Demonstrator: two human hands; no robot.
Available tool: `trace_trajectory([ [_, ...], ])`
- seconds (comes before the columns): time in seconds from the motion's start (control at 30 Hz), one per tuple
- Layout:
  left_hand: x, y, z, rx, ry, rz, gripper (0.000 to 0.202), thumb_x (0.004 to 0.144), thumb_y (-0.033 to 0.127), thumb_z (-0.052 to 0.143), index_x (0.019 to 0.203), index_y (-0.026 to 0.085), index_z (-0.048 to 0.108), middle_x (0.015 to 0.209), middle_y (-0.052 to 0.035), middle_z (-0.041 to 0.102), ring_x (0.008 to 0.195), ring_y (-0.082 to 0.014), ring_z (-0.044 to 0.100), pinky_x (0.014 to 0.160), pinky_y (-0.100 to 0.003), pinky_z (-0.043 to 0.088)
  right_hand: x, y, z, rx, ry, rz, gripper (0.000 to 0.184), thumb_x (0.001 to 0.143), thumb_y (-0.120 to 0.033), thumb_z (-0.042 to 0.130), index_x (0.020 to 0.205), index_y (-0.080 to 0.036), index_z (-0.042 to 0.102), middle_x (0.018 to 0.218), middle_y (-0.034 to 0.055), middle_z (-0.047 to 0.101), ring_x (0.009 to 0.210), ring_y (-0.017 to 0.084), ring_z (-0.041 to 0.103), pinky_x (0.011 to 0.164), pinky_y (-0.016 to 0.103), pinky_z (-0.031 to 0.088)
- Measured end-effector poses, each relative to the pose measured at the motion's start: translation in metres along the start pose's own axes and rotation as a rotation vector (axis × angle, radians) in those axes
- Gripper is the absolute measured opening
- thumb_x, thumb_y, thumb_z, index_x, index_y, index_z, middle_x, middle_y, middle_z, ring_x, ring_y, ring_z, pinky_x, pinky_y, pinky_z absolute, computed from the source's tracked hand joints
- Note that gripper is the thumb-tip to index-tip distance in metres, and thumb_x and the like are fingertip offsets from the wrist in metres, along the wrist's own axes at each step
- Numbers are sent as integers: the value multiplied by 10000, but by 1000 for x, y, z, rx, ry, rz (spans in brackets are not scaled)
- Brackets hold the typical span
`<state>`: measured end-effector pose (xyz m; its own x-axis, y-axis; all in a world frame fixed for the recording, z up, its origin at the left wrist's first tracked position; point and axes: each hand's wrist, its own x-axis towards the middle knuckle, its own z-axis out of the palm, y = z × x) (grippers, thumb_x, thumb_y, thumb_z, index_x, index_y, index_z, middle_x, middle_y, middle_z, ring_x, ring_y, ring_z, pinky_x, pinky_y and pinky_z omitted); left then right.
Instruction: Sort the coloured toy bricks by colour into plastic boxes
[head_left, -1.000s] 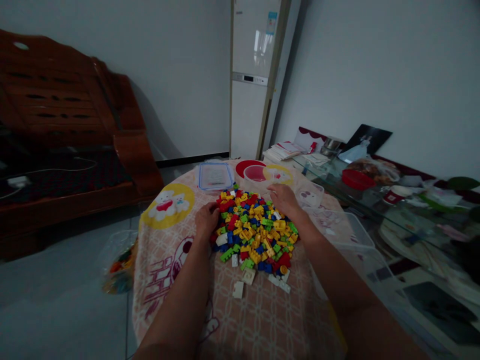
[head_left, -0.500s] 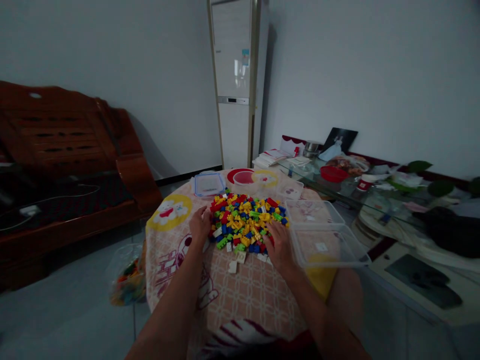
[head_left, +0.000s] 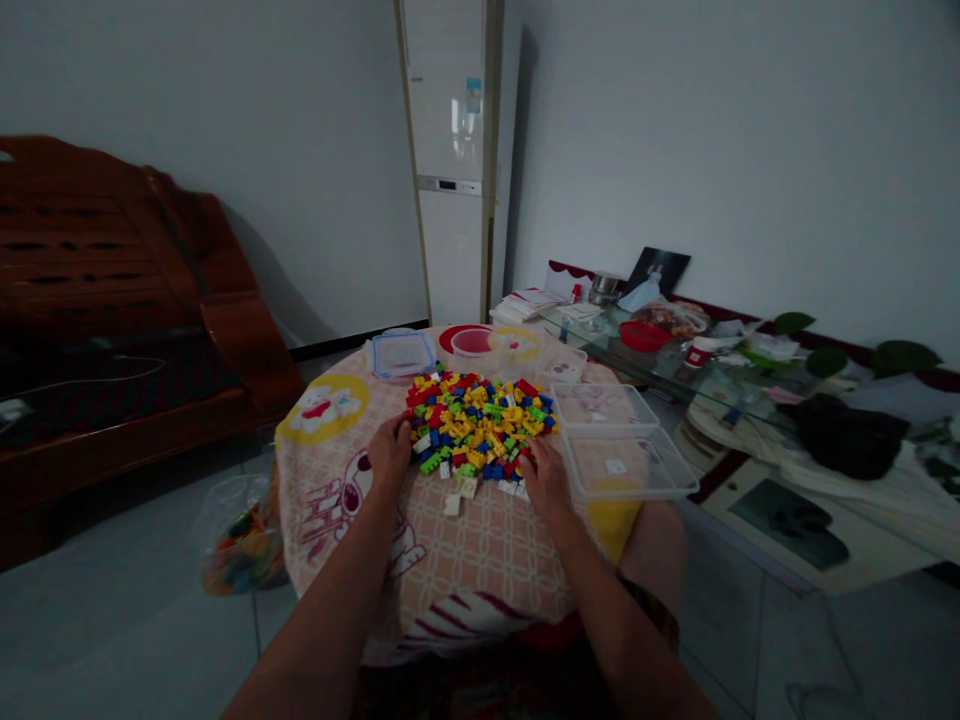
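Note:
A heap of toy building bricks [head_left: 480,425] in yellow, red, blue, green and white lies on the cloth-covered round table. At its left edge rests my left hand [head_left: 390,452], fingers loosely bent against the outer bricks, with no brick visible in its grasp. My right hand [head_left: 546,476] is at the heap's right front edge, its fingers apart and touching bricks; its fingertips are partly lost among them. A few white bricks [head_left: 452,504] lie loose in front of the heap. Right of my right hand stand two clear plastic boxes, a nearer one [head_left: 667,492] and a farther one [head_left: 651,412].
Behind the heap are a blue-rimmed clear container [head_left: 403,368] and a small clear box [head_left: 574,372]. A bag of colourful pieces [head_left: 244,550] sits on the floor at left. A cluttered glass stand [head_left: 600,345] runs along the right, a wooden bench [head_left: 247,330] at left.
The view has shifted, so the scene sits slightly further left and higher. My right fingers have moved slightly at the heap's edge; my left hand stays beside it.

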<state>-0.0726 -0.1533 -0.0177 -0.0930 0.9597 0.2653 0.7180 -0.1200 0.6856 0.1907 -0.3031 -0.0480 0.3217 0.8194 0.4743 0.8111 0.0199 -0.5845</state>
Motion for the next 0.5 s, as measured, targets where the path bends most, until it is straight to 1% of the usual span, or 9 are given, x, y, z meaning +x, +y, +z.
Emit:
trace_trajectory([
  [0.13, -2, 1, 4, 26, -30, 72, 441, 949, 314, 465, 1279, 152, 707, 1324, -142, 708, 1225, -267, 647, 1078, -366, 474, 2, 2, 3, -15, -15, -31, 468, 990, -328, 447, 1391, -172, 631, 1403, 173, 628, 1303, 293, 574, 1126, 466, 453],
  [0.27, -3, 2, 8, 30, -48, 159, 429, 931, 299, 469, 1221, 128, 735, 1312, -165, 709, 1208, -285, 653, 1081, -394, 480, 12, 3, 13, -23, -27, -52, 458, 990, -291, 447, 1388, -159, 631, 1390, 173, 629, 1294, 288, 572, 1124, 455, 448],
  [0.33, -2, 0, 11, 27, -33, 165, 424, 927, 301, 480, 1208, 127, 744, 1301, -168, 714, 1198, -298, 657, 1066, -409, 492, 19, 3, 17, -35, -48, -79, 449, 988, -271, 452, 1382, -156, 635, 1358, 169, 644, 1272, 286, 581, 1119, 447, 449],
  [0.5, 4, -9, 18, -4, 13, 143, 369, 920, 307, 521, 1154, 178, 777, 1264, -126, 738, 1156, -290, 676, 1030, -400, 514, 39, 5, 26, -95, -63, -91, 423, 992, -247, 473, 1359, -133, 650, 1277, 176, 670, 1217, 287, 601, 1091, 425, 464],
])
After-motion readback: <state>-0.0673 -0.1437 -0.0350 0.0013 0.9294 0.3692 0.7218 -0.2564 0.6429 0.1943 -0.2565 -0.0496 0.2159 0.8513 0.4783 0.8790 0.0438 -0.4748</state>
